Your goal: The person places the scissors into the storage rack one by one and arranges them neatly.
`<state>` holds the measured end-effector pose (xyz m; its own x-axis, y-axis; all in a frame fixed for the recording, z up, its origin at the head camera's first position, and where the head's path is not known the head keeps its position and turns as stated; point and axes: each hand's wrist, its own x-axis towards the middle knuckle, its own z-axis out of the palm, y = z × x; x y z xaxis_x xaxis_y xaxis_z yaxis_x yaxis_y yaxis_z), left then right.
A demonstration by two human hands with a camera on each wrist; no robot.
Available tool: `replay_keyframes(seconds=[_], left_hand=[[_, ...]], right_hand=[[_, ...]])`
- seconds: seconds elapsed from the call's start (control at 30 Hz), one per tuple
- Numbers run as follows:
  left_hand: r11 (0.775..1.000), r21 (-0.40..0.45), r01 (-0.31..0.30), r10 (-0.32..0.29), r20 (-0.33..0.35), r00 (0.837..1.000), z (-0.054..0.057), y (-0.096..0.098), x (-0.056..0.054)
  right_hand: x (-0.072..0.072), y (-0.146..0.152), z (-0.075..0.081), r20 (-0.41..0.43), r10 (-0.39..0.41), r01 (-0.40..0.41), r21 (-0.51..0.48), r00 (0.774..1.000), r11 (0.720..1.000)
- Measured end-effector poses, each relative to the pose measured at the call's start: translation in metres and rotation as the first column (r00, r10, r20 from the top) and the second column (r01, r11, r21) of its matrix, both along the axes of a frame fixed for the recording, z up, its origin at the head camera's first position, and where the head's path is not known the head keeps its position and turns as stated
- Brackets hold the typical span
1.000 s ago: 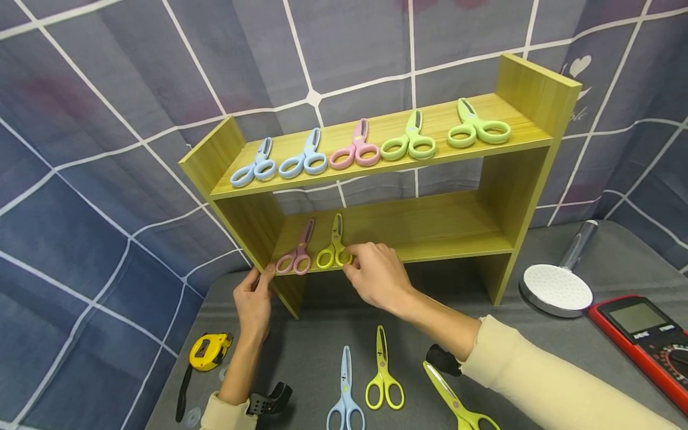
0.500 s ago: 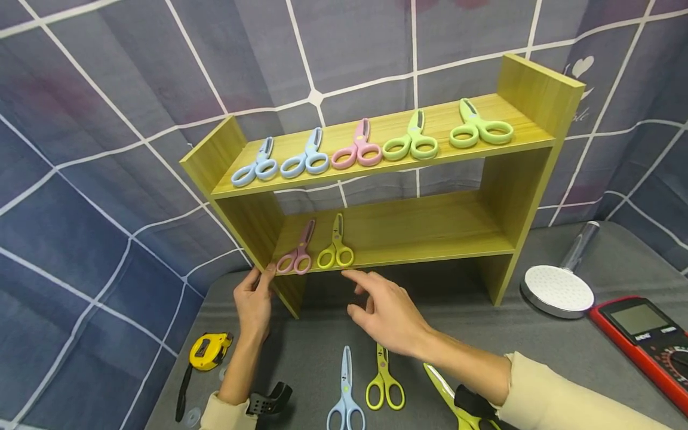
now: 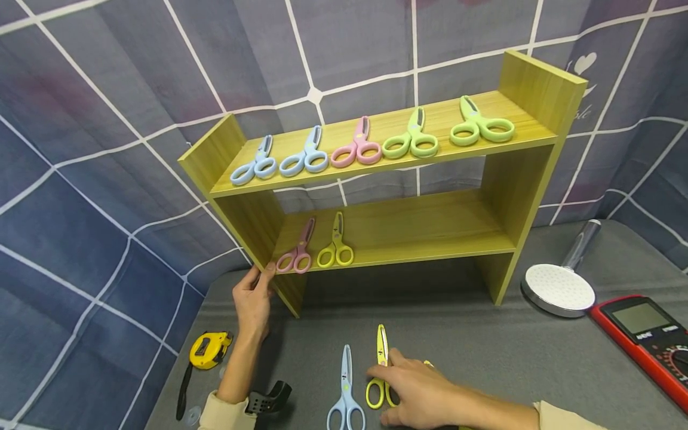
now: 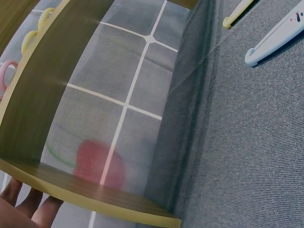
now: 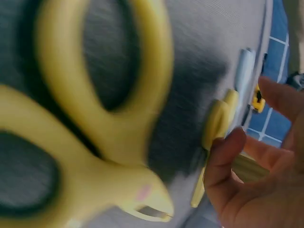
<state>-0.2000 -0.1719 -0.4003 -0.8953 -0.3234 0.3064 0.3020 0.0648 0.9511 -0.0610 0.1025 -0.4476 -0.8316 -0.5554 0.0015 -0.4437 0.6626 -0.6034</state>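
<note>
My left hand (image 3: 252, 304) holds the left side panel of a two-tier wooden shelf (image 3: 424, 224) at the lower board's corner. In the left wrist view, its fingers (image 4: 31, 204) lie against the panel's edge. Over the table, my right hand (image 3: 416, 388) is at the handles of yellow scissors (image 3: 382, 346), partly covering them. The right wrist view has its thumb and fingers spread beside these scissors (image 5: 216, 126), not visibly pinching them. Other yellow scissors (image 5: 126, 147) loom large there; the head view mostly hides them beneath the right hand. Left of it lie blue scissors (image 3: 346, 382).
Several blue, pink and green scissors line the top board, such as the pink pair (image 3: 357, 146). Pink scissors (image 3: 298, 251) and yellow scissors (image 3: 337, 245) lie on the lower board. Around stand a tape measure (image 3: 209, 350), a shower head (image 3: 559, 289) and a multimeter (image 3: 645, 340).
My right hand let go of the yellow scissors on the lower board, then moved down and toward me to the yellow scissors on the table. The left hand stays on the shelf.
</note>
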Motion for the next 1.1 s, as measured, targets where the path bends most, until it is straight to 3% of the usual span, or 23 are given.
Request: replay_keyframes(seconds=[0.17,0.53,0.93,1.1], left_hand=[[1.000,0.006,0.013,-0.013,0.001,1.000,0.000,0.000,0.000],[1.000,0.025,0.018,-0.018,0.003,1.000,-0.001,0.001,-0.001],[1.000,-0.005,0.012,-0.012,-0.001,1.000,-0.002,-0.001,0.000],[0.999,-0.040,0.010,-0.009,0.020,1.000,-0.003,-0.003,0.000]], right_hand=[[0.004,0.007,-0.011,-0.016,0.024,-0.024,0.035,1.000,0.999],[0.003,0.009,-0.018,-0.090,0.016,-0.014,0.028,0.996,1.000],[0.003,0.015,-0.021,0.023,0.008,-0.005,-0.144,1.000,0.990],[0.004,0.016,-0.017,0.045,-0.019,0.031,-0.272,0.999,0.962]])
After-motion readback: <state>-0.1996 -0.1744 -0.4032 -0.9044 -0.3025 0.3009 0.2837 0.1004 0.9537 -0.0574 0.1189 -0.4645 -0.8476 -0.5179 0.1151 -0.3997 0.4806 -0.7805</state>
